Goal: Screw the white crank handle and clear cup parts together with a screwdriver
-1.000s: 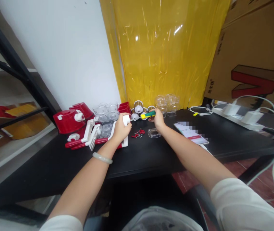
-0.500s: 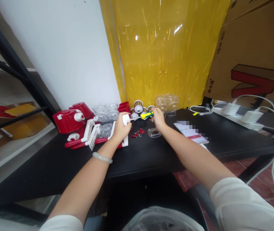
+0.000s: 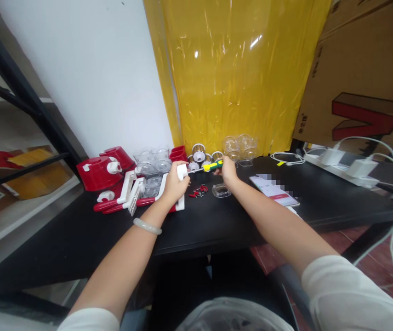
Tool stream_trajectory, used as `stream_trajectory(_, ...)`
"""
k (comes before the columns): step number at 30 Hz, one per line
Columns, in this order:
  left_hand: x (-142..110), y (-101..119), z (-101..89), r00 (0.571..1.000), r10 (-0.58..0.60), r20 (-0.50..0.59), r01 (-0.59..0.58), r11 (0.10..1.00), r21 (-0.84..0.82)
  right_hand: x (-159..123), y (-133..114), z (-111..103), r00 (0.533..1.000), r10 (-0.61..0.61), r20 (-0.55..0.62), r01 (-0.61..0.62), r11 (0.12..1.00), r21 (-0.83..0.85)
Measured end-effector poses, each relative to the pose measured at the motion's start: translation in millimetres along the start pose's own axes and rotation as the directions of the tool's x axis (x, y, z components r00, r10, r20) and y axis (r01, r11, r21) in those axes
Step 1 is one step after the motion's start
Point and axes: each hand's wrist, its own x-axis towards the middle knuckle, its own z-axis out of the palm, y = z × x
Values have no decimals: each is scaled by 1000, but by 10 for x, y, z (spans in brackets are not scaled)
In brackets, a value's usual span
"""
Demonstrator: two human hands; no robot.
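Observation:
My left hand is closed around a white plastic part, whose rounded end shows past the fingers. My right hand grips a screwdriver by its yellow and green handle. The metal shaft points left and meets the end of the white part; the tip itself is too small to make out. Below, on the black table, lies a small heap of red pieces and screws. A clear plastic ring-shaped piece rests under my right wrist. White and red handle pieces lie beside my left forearm.
Red housings and clear plastic cups stand at the back left. Several gold and white cylinders and more clear cups line the back. A phone and a power strip with white cables are at right.
The screwdriver handle has turned in my right hand, its yellow and green sides shifting, and the right hand has shifted slightly. My left hand stays nearly still with the white part.

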Motion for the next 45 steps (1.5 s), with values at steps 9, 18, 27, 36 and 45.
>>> stream_trajectory(9, -7, 14, -2, 1000, -14, 13, 14, 1000, 6, -21, -32, 9, 999, -44, 0, 44, 999, 23)
stream_trajectory(18, 1, -20, -15, 1000, 10, -9, -10, 999, 44, 12, 60, -17, 992, -125, 20, 125, 991, -42)
stream_trajectory(27, -1, -23, -18, 1000, 3, -17, -2, 998, 62, 8, 42, -16, 989, -138, 45, 136, 990, 45)
stream_trajectory(36, 7, -15, -8, 1000, -17, -13, 17, 1000, 14, -24, 3, 5, 996, -86, 14, 86, 996, 29)
stream_trajectory(45, 2, 4, 6, 1000, -19, 0, 18, 999, -41, 25, 64, 1, 999, -47, 27, 47, 999, 4)
